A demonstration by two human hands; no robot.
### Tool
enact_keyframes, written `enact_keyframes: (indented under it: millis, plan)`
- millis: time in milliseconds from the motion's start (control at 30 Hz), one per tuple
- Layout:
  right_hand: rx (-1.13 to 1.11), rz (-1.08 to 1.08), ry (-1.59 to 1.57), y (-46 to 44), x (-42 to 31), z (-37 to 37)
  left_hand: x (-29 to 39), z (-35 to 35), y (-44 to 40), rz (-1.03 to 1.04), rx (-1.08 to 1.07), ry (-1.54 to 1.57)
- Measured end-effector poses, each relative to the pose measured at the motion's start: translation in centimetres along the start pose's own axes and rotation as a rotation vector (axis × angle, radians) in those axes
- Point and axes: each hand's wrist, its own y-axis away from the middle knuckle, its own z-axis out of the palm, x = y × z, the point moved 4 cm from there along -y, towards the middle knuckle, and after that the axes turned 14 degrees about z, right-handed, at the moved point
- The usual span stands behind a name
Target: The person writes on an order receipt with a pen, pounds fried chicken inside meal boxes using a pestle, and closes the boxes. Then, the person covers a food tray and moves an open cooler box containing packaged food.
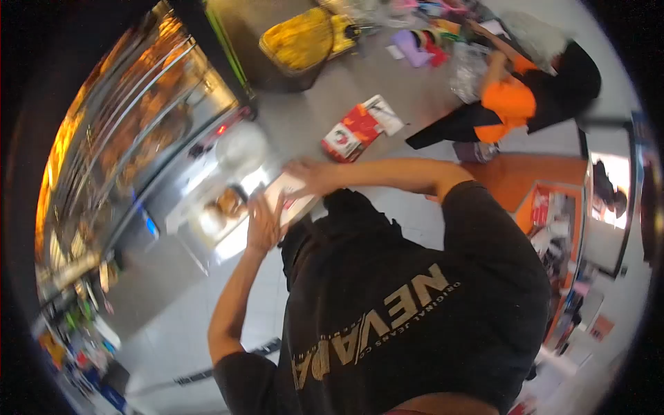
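Note:
A pale carton [279,187] with a small red mark lies between my two hands, over the edge of the metal counter. My left hand [261,225] grips its near side, with the fingers stretched along it. On the opposite side, my right hand [309,178] is closed around the edge; some of its fingertips are blurred. Just beyond my left hand, browned food that looks like roast chicken [228,201] sits on a shiny tray surface. A round whitish dish or lid [241,148] is behind the carton.
A red and white box [351,133] stands on the counter [311,107]. Left is a lit glass rotisserie case [149,104] with metal bars. A yellow container [297,39] sits farther back. A co-worker in black and orange [515,100] reaches among bags at the upper right.

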Motion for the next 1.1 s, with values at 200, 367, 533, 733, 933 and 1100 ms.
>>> enact_keyframes:
  millis: [200, 367, 533, 733, 933, 1100]
  plan:
    - [0.026, 0.053, -0.246, 1.7, -0.8, -2.9, 1.6, -0.9, -1.6, -0.046, -0.036, 0.166]
    - [0.333, 0.424, -0.333, 5.6, 4.3, -6.4, 1.7, -1.1, -4.8, -0.150, 0.079, 0.101]
    - [1.161, 1.418, -0.579, 24.1, 29.7, -14.0, 1.0, 0.3, -8.4, -0.538, 0.388, 0.677]
    - [0.642, 1.501, -1.673, 34.1, 51.1, -10.9, -1.7, 7.3, -6.7, -0.454, 0.256, 0.561]
    - [0.247, 1.420, -1.744, 33.4, 54.7, -11.2, 0.3, 0.6, -8.7, -0.526, 0.209, 0.549]
    - [0.906, 1.060, -1.713, 35.1, 51.9, -7.0, 0.4, 0.5, -9.1, -0.411, 0.026, 0.174]
